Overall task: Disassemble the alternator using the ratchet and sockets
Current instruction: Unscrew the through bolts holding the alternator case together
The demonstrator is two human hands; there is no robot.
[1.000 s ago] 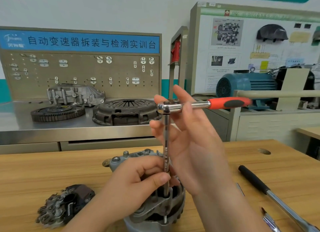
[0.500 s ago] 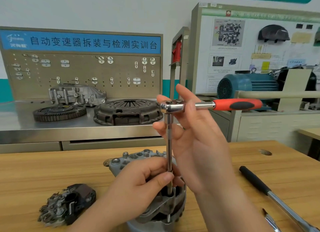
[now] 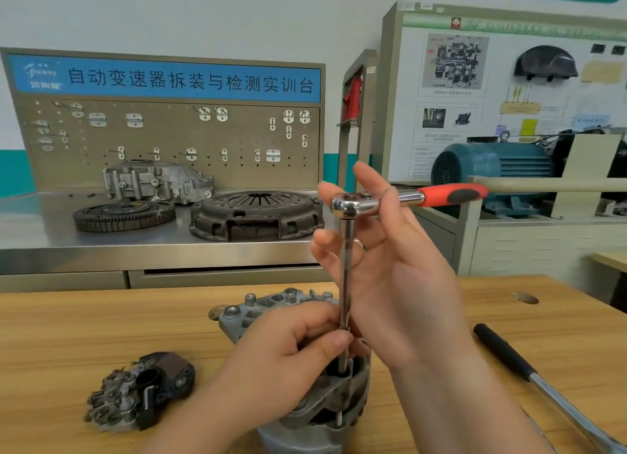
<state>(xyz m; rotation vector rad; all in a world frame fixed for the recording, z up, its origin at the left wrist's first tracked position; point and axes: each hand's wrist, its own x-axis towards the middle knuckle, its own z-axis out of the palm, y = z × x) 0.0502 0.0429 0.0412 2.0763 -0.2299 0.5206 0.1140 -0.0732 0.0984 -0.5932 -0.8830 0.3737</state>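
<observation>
The grey alternator stands on the wooden table at the bottom centre. A ratchet with a red and black handle sits on a long chrome extension bar that runs straight down into the alternator's top. My left hand pinches the lower end of the bar between thumb and fingers, just above the housing. My right hand is raised behind the bar, its fingers curled round the ratchet head. The socket at the bar's tip is hidden inside the housing.
A removed dark rectifier part lies on the table at the left. A black-handled breaker bar lies at the right. Behind, a steel bench holds a flywheel, a clutch cover and a gear housing. A blue motor stands at the right.
The ratchet and both hands have stayed in about the same place over the alternator; the red handle has swung slightly.
</observation>
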